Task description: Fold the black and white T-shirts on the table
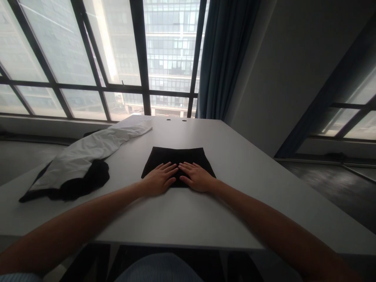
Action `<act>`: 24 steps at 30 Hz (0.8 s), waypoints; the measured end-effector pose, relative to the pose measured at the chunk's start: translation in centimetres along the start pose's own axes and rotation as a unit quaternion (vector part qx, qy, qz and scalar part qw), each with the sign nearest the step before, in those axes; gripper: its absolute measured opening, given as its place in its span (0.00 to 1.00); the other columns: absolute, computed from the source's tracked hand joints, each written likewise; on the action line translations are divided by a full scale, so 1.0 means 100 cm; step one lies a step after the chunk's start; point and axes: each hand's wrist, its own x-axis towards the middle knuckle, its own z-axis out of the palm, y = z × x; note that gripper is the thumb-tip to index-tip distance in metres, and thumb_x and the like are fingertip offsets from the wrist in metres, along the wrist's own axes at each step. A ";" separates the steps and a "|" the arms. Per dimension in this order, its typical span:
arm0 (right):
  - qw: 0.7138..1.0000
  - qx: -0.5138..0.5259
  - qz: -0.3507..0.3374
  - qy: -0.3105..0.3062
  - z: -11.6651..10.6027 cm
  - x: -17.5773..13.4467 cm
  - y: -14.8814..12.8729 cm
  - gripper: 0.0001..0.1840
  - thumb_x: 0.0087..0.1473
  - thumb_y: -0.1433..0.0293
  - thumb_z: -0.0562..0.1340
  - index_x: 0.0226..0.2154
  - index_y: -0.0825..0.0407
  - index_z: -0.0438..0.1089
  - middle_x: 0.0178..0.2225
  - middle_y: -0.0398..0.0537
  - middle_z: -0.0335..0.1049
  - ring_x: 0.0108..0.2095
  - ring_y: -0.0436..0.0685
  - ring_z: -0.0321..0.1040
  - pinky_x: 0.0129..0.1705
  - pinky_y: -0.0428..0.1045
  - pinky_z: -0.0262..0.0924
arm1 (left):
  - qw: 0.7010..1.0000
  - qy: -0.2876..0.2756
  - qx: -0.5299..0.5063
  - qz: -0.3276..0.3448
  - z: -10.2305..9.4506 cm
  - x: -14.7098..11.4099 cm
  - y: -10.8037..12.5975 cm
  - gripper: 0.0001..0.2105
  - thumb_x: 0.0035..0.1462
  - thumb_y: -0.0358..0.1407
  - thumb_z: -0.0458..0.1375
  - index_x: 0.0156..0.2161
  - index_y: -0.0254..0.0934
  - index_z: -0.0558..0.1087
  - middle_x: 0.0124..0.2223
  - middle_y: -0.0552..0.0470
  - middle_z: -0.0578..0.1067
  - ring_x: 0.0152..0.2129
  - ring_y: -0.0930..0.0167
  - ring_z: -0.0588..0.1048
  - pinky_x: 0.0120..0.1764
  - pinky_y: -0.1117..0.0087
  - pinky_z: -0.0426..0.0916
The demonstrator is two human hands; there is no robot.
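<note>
A black piece of cloth (178,153), perhaps a folded garment, lies flat on the white table (188,219). It is wider toward me and narrower at the far edge. My left hand (160,178) rests palm down on its left side with the fingers stretched out. On the right side my right hand (197,177) lies flat in the same way, its fingertips close to those of the left. The hands cover part of the cloth, so the exact kind of garment cannot be made out.
White and black clothing (85,156) lies loosely heaped along the table's left side. Two small dark round fittings (184,120) sit near the far edge. Beyond are large windows (173,47) and a blue curtain (219,62). A wall column (282,78) stands at the right.
</note>
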 end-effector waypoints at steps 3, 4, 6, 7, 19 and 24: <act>0.999 0.012 0.028 -0.023 0.000 -0.005 0.014 0.38 0.69 0.48 0.48 0.72 0.50 0.53 0.74 0.50 0.46 0.74 0.61 0.39 0.73 0.62 0.35 | 0.998 -0.011 -0.001 -0.054 0.002 -0.005 -0.009 0.30 0.71 0.54 0.41 0.72 0.46 0.59 0.75 0.51 0.53 0.72 0.57 0.48 0.70 0.51 0.45; 0.999 0.016 0.043 -0.022 -0.001 -0.009 0.020 0.39 0.68 0.47 0.47 0.72 0.49 0.52 0.74 0.49 0.44 0.74 0.62 0.38 0.73 0.62 0.35 | 0.997 -0.014 -0.003 -0.080 -0.001 -0.008 -0.014 0.31 0.70 0.55 0.41 0.72 0.46 0.59 0.75 0.51 0.52 0.72 0.57 0.48 0.70 0.52 0.45; 0.996 0.022 0.085 -0.017 -0.003 -0.018 0.033 0.41 0.68 0.45 0.46 0.73 0.49 0.51 0.74 0.50 0.42 0.74 0.62 0.37 0.73 0.61 0.34 | 0.990 -0.024 -0.004 -0.136 -0.007 -0.014 -0.025 0.34 0.70 0.56 0.41 0.73 0.43 0.57 0.75 0.49 0.50 0.72 0.57 0.46 0.70 0.54 0.44; 0.994 0.025 0.108 -0.015 -0.003 -0.023 0.039 0.41 0.68 0.44 0.46 0.73 0.50 0.51 0.74 0.50 0.42 0.74 0.63 0.37 0.73 0.61 0.35 | 0.987 -0.032 -0.003 -0.160 -0.011 -0.017 -0.031 0.35 0.69 0.57 0.41 0.73 0.41 0.56 0.75 0.47 0.49 0.73 0.58 0.46 0.70 0.54 0.44; 0.990 -0.013 0.138 0.016 -0.012 0.072 0.056 0.37 0.70 0.51 0.46 0.72 0.56 0.53 0.74 0.58 0.44 0.74 0.62 0.39 0.73 0.60 0.34 | 0.985 -0.013 0.018 -0.174 -0.014 0.079 -0.055 0.34 0.71 0.52 0.38 0.72 0.31 0.57 0.74 0.39 0.51 0.72 0.59 0.49 0.69 0.55 0.45; 0.968 0.029 0.249 0.011 -0.001 0.069 0.103 0.39 0.69 0.49 0.48 0.71 0.55 0.53 0.74 0.59 0.45 0.74 0.63 0.40 0.72 0.60 0.36 | 0.968 -0.039 -0.003 -0.246 -0.001 0.086 -0.089 0.37 0.70 0.54 0.38 0.73 0.30 0.53 0.75 0.39 0.49 0.72 0.61 0.48 0.70 0.59 0.43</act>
